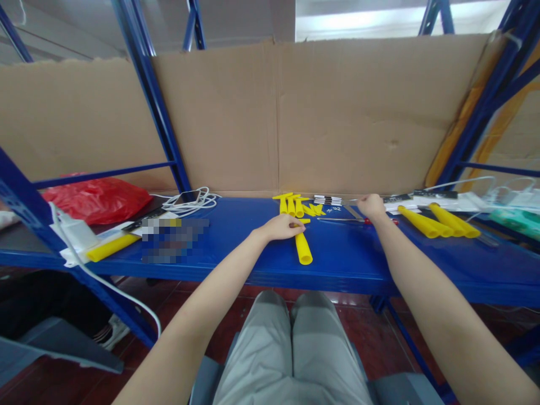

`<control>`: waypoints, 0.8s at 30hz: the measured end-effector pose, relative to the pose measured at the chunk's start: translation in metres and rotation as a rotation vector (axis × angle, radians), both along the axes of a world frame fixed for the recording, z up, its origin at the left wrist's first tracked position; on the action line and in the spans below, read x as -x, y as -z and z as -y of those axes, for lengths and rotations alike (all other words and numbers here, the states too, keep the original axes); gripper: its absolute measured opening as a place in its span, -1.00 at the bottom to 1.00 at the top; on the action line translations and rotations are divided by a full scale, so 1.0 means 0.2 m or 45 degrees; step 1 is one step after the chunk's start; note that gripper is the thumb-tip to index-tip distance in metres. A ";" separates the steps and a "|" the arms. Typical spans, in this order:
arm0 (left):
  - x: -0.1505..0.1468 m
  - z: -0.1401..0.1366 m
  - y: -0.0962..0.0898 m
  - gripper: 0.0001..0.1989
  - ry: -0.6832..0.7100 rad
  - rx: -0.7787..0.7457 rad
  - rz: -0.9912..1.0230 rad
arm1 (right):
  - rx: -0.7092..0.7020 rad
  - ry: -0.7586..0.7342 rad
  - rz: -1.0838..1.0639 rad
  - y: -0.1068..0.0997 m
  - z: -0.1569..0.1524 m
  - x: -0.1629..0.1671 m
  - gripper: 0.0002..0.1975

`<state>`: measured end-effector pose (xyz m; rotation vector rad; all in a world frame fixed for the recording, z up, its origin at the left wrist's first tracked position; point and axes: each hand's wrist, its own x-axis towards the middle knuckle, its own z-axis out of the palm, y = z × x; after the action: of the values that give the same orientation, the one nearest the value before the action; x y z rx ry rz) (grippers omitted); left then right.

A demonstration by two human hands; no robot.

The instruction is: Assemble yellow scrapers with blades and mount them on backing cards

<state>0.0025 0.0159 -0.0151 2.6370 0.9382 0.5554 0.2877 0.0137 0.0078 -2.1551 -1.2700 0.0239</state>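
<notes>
My left hand (283,227) is closed on the narrow upper end of a yellow tapered tube (304,251), whose wide open end points at me on the blue tabletop. Just beyond it, several yellow tubes with crosspieces (291,207) lie in a row, beside a few small yellow pieces (314,210). My right hand (371,206) is closed farther back on the right; whatever its fingers hold is hidden. Close beneath that hand lies a screwdriver (368,221) with a red handle and a long thin shaft. A flat greyish strip (353,212) lies left of it.
Stacked black-and-white pieces (328,199) sit near the cardboard back wall (337,118). Several yellow tubes (439,222) lie on the right. On the left are a red plastic bag (99,198), a coiled white cable (192,201) and another yellow tube (113,247). Blue posts (156,107) frame the bench.
</notes>
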 end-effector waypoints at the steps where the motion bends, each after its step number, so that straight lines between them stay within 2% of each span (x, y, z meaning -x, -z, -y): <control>1: 0.00 0.00 -0.01 -0.68 -0.012 0.016 0.001 | -0.004 -0.017 0.012 -0.01 0.00 0.01 -0.71; 6: 0.04 0.03 -0.06 -0.68 -0.040 0.160 0.006 | -0.058 -0.058 0.049 -0.02 0.02 0.05 -0.70; 12: 0.07 0.05 -0.09 -0.78 -0.045 0.370 0.047 | -0.088 -0.091 0.082 -0.02 0.01 0.06 -0.70; 17: 0.08 0.05 -0.10 -0.77 0.030 0.547 0.077 | -0.160 -0.075 0.040 -0.02 0.00 0.07 -0.68; 24: 0.08 0.05 -0.09 -0.78 0.003 0.434 0.066 | -0.176 -0.133 -0.009 -0.03 0.01 0.10 -0.69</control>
<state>-0.0140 0.0066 0.0031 2.3091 0.9230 0.4183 0.2671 0.0118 0.0133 -1.9690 -1.3395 -0.0126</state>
